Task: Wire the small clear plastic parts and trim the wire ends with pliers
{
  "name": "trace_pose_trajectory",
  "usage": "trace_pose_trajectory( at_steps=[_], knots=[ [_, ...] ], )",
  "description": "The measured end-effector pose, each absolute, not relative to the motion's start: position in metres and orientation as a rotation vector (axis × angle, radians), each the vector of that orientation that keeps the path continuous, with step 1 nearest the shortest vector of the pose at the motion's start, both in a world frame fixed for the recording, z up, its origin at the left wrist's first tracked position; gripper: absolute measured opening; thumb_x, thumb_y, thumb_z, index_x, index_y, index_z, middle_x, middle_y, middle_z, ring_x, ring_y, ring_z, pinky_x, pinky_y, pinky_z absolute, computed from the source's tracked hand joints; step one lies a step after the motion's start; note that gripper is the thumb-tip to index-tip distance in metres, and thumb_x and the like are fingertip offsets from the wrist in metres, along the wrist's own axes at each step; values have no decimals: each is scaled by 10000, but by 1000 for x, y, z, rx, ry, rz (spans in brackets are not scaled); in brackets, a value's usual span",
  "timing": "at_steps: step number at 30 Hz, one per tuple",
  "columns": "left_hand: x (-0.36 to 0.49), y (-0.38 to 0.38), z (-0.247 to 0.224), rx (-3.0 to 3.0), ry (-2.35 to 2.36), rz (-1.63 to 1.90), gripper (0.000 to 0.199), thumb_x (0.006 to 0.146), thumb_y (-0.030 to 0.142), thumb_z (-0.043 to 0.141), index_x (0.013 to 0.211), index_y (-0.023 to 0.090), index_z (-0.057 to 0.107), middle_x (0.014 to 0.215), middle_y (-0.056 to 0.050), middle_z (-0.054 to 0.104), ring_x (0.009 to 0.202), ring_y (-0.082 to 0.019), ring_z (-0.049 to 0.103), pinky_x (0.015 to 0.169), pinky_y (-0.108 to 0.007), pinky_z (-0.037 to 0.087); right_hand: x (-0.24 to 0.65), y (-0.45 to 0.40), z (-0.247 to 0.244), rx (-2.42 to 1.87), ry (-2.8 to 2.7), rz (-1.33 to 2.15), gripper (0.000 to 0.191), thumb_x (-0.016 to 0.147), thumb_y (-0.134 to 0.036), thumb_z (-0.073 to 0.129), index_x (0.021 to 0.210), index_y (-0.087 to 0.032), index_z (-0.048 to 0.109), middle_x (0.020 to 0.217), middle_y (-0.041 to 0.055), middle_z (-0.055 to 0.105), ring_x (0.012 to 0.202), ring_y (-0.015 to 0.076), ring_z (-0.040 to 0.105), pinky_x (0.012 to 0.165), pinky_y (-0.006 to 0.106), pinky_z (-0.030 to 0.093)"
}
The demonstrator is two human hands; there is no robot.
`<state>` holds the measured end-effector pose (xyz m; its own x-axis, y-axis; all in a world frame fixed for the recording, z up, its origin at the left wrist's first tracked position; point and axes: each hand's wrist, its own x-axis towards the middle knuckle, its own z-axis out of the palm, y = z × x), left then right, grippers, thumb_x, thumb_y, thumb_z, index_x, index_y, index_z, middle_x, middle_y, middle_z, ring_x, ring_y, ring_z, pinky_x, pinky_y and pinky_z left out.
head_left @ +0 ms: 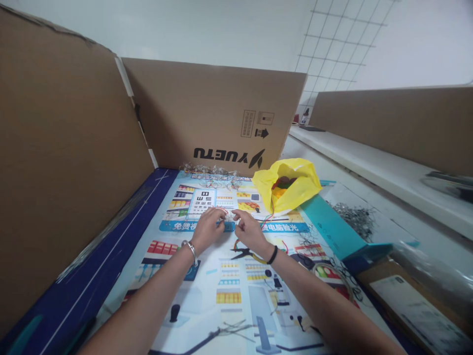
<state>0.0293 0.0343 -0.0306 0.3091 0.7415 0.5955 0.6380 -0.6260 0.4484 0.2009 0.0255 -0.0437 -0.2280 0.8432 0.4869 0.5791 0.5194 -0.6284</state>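
Over the printed mat (pixel 207 305), my left hand (pixel 209 229) pinches a thin red and white wire (pixel 221 210) whose end shows at the fingertips. My right hand (pixel 250 230) faces it with curled fingers, index tip and thumb close to the wire. What sits between those right fingertips is too small to make out. Below the right wrist lies a pair of pliers (pixel 242 253) with dark jaws and yellow handles, partly covered by the forearm. A few red and green wires lie beside the right hand.
A yellow bag (pixel 310 185) with coloured contents stands open at back right. Bundled wires with clear ends (pixel 214 171) lie along the back cardboard wall (pixel 207 108). Right of the mat, a teal box flap (pixel 332 224) borders a heap of silvery wire bits (pixel 354 220). Twisted wires (pixel 232 329) lie in front.
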Motion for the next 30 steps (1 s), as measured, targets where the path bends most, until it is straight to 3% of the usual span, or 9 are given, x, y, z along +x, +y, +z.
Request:
trace_pose_trajectory(
  at_steps=[16, 20, 25, 30],
  knots=[
    [28, 35, -32, 2382, 1232, 1210, 219, 674, 18, 457, 789, 201, 490, 889, -30, 576, 911, -182, 508, 824, -341, 423, 202, 20, -33, -1267, -1996, 400, 525, 686, -95, 427, 1191, -227, 487, 962, 15, 627, 590, 103, 514, 667, 254, 452],
    [28, 35, -31, 2405, 1210, 1201, 205, 664, 20, 457, 768, 194, 480, 852, -28, 563, 881, -180, 494, 805, -326, 416, 205, 19, -30, -1305, -2042, 377, 549, 685, -93, 435, 1212, -236, 484, 947, 14, 637, 657, 120, 553, 688, 256, 456],
    [27, 35, -28, 2453, 1174, 1158, 189, 659, 25, 458, 745, 193, 474, 805, -21, 561, 850, -182, 477, 775, -316, 408, 210, 21, -26, -1244, -2116, 370, 567, 671, -63, 424, 1214, -213, 484, 1087, 36, 612, 797, 135, 586, 762, 273, 460],
    [26, 35, -28, 2453, 1187, 1134, 183, 654, 29, 461, 737, 191, 481, 786, -20, 558, 837, -184, 477, 757, -316, 407, 215, 26, -24, -1218, -2150, 337, 454, 730, -59, 387, 1131, -205, 544, 1102, 37, 612, 958, 142, 570, 855, 289, 435]
  ],
)
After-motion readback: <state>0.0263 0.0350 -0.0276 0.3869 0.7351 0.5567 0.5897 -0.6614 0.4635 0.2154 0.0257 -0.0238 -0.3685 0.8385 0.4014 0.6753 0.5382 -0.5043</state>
